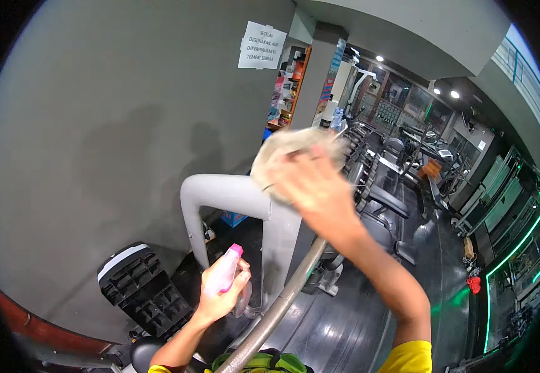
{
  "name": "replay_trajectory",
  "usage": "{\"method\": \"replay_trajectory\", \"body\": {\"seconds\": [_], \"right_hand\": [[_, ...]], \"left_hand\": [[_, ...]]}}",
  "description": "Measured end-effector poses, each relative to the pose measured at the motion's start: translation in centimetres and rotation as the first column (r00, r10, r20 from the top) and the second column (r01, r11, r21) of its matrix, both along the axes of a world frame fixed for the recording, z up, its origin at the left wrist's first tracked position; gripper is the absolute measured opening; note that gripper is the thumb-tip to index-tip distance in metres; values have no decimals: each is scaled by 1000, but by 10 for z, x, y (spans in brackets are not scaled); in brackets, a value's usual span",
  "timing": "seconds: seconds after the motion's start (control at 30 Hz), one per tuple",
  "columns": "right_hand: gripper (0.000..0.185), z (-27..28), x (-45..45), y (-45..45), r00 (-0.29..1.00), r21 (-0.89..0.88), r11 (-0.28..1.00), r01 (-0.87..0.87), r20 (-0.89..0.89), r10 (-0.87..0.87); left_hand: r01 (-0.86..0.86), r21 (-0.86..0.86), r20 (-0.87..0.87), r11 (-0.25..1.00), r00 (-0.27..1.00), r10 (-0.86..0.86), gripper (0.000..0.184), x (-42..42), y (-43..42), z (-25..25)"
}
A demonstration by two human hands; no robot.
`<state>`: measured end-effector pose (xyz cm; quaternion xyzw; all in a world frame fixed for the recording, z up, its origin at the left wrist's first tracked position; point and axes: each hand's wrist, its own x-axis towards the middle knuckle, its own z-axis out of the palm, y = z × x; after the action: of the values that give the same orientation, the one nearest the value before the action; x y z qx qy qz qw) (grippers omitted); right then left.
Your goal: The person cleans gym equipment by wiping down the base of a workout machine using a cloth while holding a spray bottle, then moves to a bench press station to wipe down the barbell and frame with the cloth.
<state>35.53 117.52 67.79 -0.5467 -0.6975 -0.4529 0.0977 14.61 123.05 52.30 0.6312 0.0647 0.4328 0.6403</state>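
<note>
In the head view, my left hand [220, 297] is wrapped round a small spray bottle [224, 271] with a pink top, held low in front of me. My right hand [310, 183], smeared by motion, presses a pale cloth [270, 158] at the upper end of a grey metal frame [220, 186]. The cloth hides the frame's top corner. Below my right forearm a long metal bar [282, 301] slants down toward me.
A black step platform [139, 280] leans near the grey wall at left. A paper sign [262, 45] hangs on that wall. Dumbbells on a rack [366, 168], benches and machines line the room beyond. Mirrors with green light strips [519, 242] stand at right.
</note>
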Motion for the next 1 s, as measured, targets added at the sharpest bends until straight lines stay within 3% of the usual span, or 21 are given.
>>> {"method": "replay_trajectory", "body": {"seconds": [0.07, 0.13, 0.17, 0.23, 0.37, 0.43, 0.47, 0.5, 0.57, 0.6, 0.67, 0.7, 0.73, 0.77, 0.8, 0.83, 0.87, 0.9, 1.0], "right_hand": [[36, -33, 1, 19, 1000, -109, 994, 2, -2, -2], [33, -46, -5, 23, 962, -141, 981, 134, 255, -95], [33, -60, -5, 23, 962, -142, 980, 139, 254, -100], [27, -89, -9, 18, 990, -362, 925, 117, 118, -79], [28, -90, -11, 5, 1000, -471, 882, 2, -24, -15], [31, -87, -14, -2, 849, -909, 411, -68, -269, -454], [28, -89, -11, -6, 749, -925, 348, -156, -340, -568], [28, -86, -8, -8, 752, -926, 344, -154, -336, -568], [25, -70, 1, -7, 648, -791, 528, -308, -581, -493], [26, -55, -2, -14, 586, -631, 660, -409, -735, -340], [33, -23, -13, -26, 397, -364, 827, -429, -898, -189], [41, 3, -24, -35, 446, -201, 895, -398, -895, -3], [52, 14, -26, -35, 634, -48, 953, -299, -756, 161], [49, 23, -29, -37, 785, 81, 976, -201, -583, 210], [46, 23, -25, -36, 937, 44, 993, -107, -330, 116], [44, 22, -21, -36, 999, 35, 999, -5, -48, 7], [38, 10, -15, -32, 992, -11, 997, 82, 92, -81], [38, -5, -8, -31, 992, -6, 997, 82, 92, -81], [30, -31, -2, -48, 990, -215, 967, 139, 33, -135]], "left_hand": [[-8, -25, -23, 1000, 1000, 8, 14, 0, -1, 0], [-8, -33, -27, 999, 1000, 7, 15, 1, -2, -1], [-13, -42, -28, 999, 1000, 12, 15, 2, -2, -2], [17, -49, -43, 999, 999, -19, 15, -1, -3, -2], [-25, 6, -27, 1000, 999, 25, 15, 1, -2, -9], [-48, 54, -35, 997, 998, 50, 15, -3, -1, -9], [-31, 8, -40, 999, 999, 31, 15, -3, -3, -6], [-15, -39, -40, 999, 999, 14, 15, -4, -4, -4], [-15, -30, -27, 999, 1000, 14, 14, -5, -3, -4], [-9, -22, -27, 1000, 1000, 9, 14, -5, -3, -5], [-17, -38, -5, 999, 1000, 17, 14, -7, -5, -4], [-17, -46, 10, 999, 1000, 18, 13, -7, -5, -3], [-17, -46, 9, 999, 1000, 18, 13, -8, -4, -2], [-20, -43, 22, 999, 1000, 21, 13, -10, -4, -1], [-22, -39, 32, 999, 999, 24, 12, -11, -4, -1], [-23, -40, 26, 999, 999, 24, 12, -13, -5, -1], [-30, -37, 23, 999, 999, 31, 12, -14, -5, -1], [-35, -33, 22, 999, 999, 36, 12, -14, -3, -1], [-61, 22, -12, 998, 998, 61, 12, -13, -2, -6]]}}
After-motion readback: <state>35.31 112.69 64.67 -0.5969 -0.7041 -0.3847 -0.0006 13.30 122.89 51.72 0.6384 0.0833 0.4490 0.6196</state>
